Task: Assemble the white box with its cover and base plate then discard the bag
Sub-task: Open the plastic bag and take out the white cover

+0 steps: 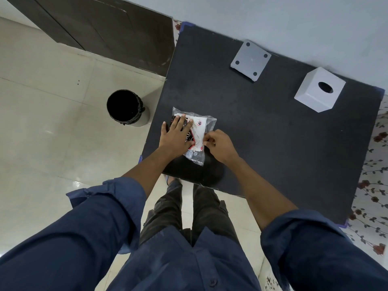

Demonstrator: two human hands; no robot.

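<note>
A clear plastic bag [204, 122] with white and dark contents lies near the left front edge of the black table [273, 133]. My left hand [176, 136] presses flat on the bag's left side, fingers spread. My right hand [218, 144] pinches the bag's right edge with its fingertips. A white box [319, 90] with an oval hole on top stands at the far right. A flat white plate [249, 59] with a dark dot at each corner lies at the far edge, left of the box.
A black-lined waste bin [126, 107] stands on the tiled floor left of the table. A dark cabinet [100, 24] is at the back left. A pale wall runs behind the table. My legs stand at the table's front edge.
</note>
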